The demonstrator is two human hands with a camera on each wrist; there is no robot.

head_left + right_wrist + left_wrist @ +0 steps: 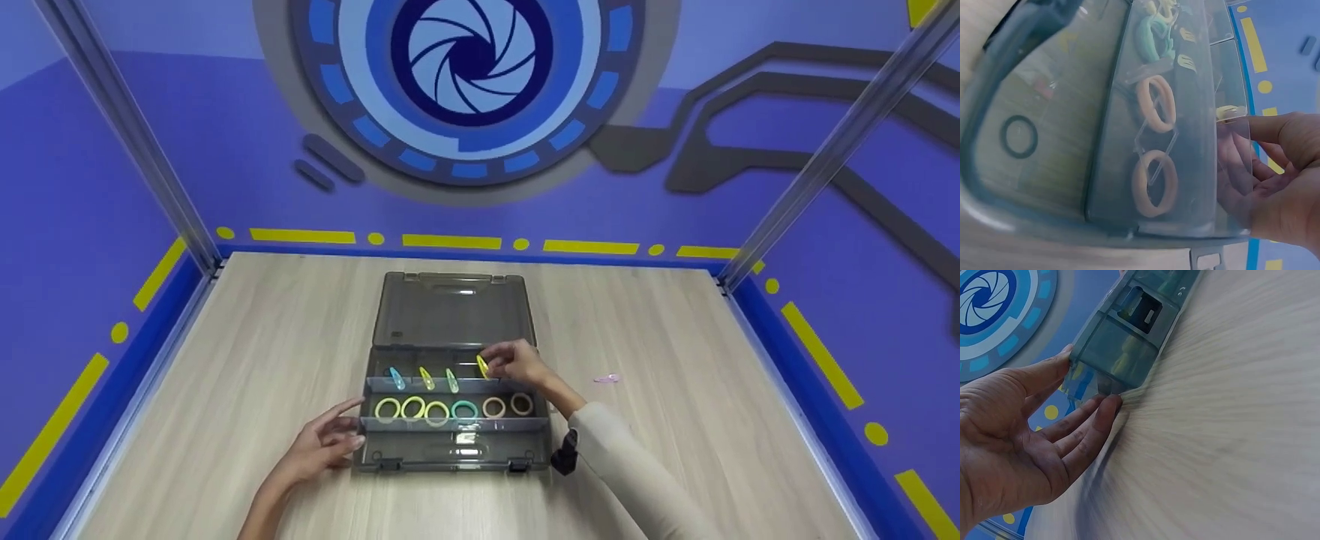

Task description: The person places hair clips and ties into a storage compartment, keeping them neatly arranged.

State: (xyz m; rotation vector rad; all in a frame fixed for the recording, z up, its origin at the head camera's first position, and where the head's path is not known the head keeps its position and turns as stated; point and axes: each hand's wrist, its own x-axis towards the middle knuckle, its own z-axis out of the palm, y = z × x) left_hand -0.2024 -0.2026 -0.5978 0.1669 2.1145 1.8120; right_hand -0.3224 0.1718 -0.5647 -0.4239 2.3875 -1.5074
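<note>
A translucent grey plastic storage box (454, 451) stands on the table with its lid (454, 311) folded back. My right hand (517, 361) is over the rear compartment and pinches a yellow snap hair clip (482, 366) beside the divider. To its left, a blue hair clip (397, 378), a yellow-green hair clip (426, 378) and a pale green hair clip (451, 380) line the same divider. Several hair ties in yellow, teal (464, 412) and beige (493, 408) fill the middle compartment in a row. With fingers extended, my left hand (319, 444) touches the box's left side.
A pink-purple hair clip (607, 379) lies on the wooden table (660, 450) to the right of the box. Two latches, one of them a dark latch (517, 466), are on the box's front edge. Blue printed walls (247, 150) enclose the table's back and sides.
</note>
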